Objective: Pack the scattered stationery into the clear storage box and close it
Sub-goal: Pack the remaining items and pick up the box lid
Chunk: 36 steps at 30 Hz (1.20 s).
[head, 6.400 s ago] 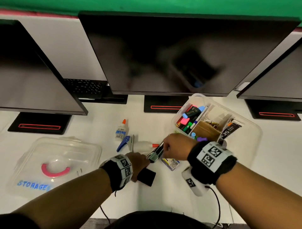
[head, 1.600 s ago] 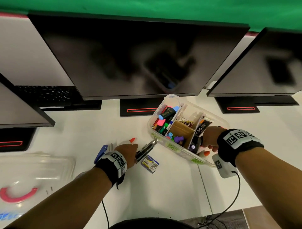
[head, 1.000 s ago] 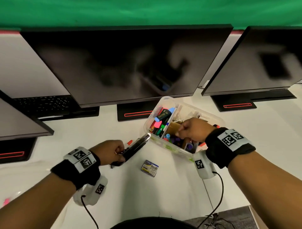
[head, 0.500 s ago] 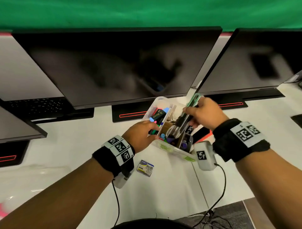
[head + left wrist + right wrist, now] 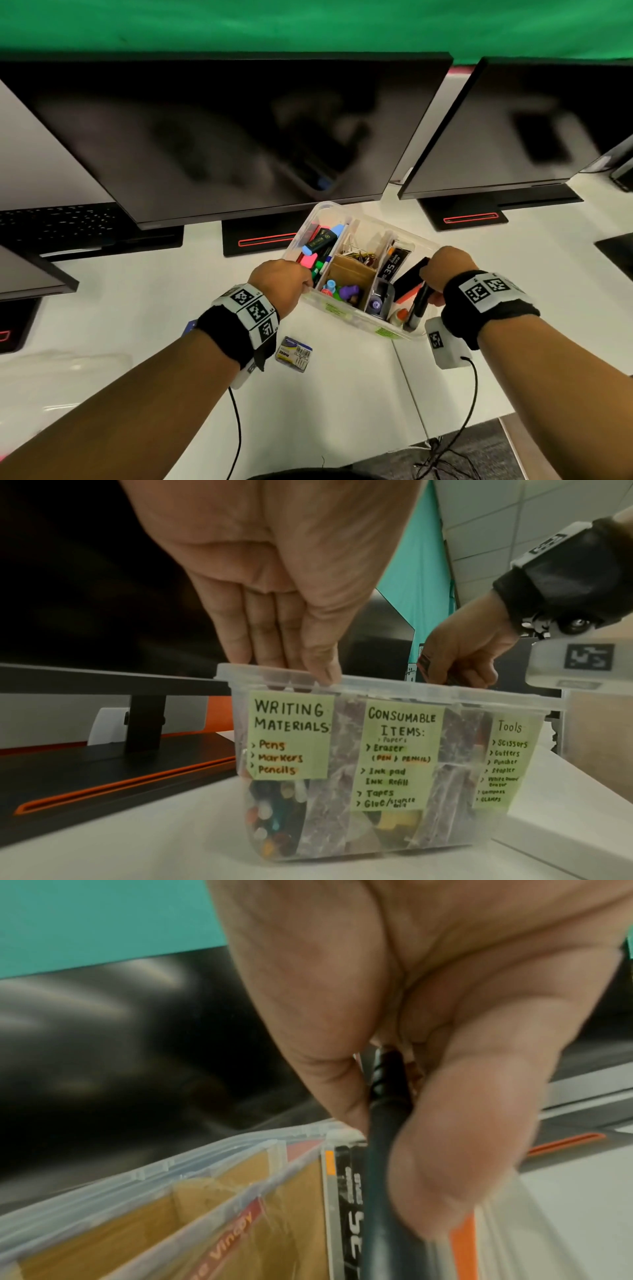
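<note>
The clear storage box stands open on the white table, split into compartments of markers, clips and tools. My right hand grips a long black tool that stands upright in the right-hand compartment, beside a black "35" packet. In the right wrist view, thumb and fingers of that hand pinch the tool's shaft. My left hand rests on the box's front-left rim. In the left wrist view its straight fingers touch the rim above green labels.
A small blue and yellow staple box lies on the table near my left wrist. The clear lid lies at far left. Black monitors on stands line the back. The table's front edge runs at lower right.
My left hand lifted the black tool off the table and passed it to my right hand. The right hand has lowered it into the right compartment; the left hand has moved onto the rim.
</note>
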### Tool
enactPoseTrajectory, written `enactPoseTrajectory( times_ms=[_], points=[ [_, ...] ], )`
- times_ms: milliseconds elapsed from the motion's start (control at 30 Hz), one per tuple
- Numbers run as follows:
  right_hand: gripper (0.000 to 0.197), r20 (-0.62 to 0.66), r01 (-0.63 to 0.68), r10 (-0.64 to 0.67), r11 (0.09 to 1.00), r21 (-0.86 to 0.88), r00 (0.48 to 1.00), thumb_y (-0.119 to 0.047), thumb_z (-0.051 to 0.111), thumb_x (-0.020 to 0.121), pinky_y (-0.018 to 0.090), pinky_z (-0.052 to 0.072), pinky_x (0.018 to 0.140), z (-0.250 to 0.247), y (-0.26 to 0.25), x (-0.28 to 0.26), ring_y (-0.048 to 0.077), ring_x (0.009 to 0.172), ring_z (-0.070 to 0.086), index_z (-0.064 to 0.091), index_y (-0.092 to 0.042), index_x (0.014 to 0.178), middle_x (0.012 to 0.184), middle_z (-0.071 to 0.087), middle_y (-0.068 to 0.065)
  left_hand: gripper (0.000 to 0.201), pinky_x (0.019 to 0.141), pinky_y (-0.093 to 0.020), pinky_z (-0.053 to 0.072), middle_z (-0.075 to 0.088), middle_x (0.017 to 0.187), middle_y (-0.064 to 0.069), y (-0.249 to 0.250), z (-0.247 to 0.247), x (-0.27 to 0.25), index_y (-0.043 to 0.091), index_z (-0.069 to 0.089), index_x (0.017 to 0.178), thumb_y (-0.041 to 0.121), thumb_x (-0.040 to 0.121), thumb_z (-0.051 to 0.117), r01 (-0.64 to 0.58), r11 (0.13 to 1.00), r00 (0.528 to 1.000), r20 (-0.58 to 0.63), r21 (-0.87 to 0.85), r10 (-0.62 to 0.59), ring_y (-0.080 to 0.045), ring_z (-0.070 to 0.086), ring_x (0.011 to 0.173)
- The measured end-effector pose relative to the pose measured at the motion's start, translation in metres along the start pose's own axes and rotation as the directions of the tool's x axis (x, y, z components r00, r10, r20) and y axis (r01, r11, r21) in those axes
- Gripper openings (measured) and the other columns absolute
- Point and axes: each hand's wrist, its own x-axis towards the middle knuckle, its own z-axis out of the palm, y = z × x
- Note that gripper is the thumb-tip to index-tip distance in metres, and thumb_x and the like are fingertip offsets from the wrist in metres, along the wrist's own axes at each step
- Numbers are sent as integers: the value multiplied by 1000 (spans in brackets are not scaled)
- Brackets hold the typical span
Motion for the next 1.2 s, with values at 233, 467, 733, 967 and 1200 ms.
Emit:
enactPoseTrajectory(
  times_ms=[233, 467, 733, 967, 1200],
  points=[
    [20, 10, -1, 1, 1000, -7, 1000, -11, 61, 85, 37, 59, 74, 10, 4, 4, 32, 79, 72, 51, -9, 67, 73, 67, 13, 26, 91, -30, 47, 65, 120, -2, 2, 0, -1, 24, 60, 119, 23, 96, 48, 2, 1000, 1000, -2, 0, -2, -23, 61, 107],
    [46, -73, 10, -16, 996, -87, 997, -28, 69, 82, 36, 53, 83, 10, 8, 11, 32, 98, 65, 50, -4, 116, 109, 64, 15, 27, 92, -30, 46, 64, 121, -3, 2, -2, 0, 23, 60, 120, 21, 96, 48, 6, 1000, 999, 34, 7, -6, -23, 60, 108],
    [32, -142, -16, -33, 944, -329, 989, -15, 50, 89, 39, 49, 90, 5, 4, 22, 34, 109, 57, 56, -3, 118, 120, 55, 17, 26, 95, -31, 46, 64, 121, -3, 3, -1, 1, 22, 60, 119, 22, 96, 47, 19, 1000, 999, 46, 1, -19, -23, 59, 109],
    [35, -157, 41, -109, 922, -386, 982, -22, 46, 88, 41, 45, 92, 6, -13, 32, 32, 113, 49, 57, -4, 116, 118, 56, 14, 26, 97, -33, 46, 64, 121, -3, 1, 1, 3, 22, 60, 119, 22, 96, 49, 31, 999, 998, 56, -10, -31, -24, 60, 109],
    [23, -141, 62, -103, 962, -267, 985, -24, 65, 85, 33, 50, 74, 5, -17, 38, 29, 77, 56, 60, -5, 96, 83, 56, 12, 26, 99, -34, 45, 62, 123, -4, 1, 2, 4, 22, 58, 121, 22, 96, 50, 22, 1000, 997, 69, -3, -22, -24, 58, 112]
  ],
)
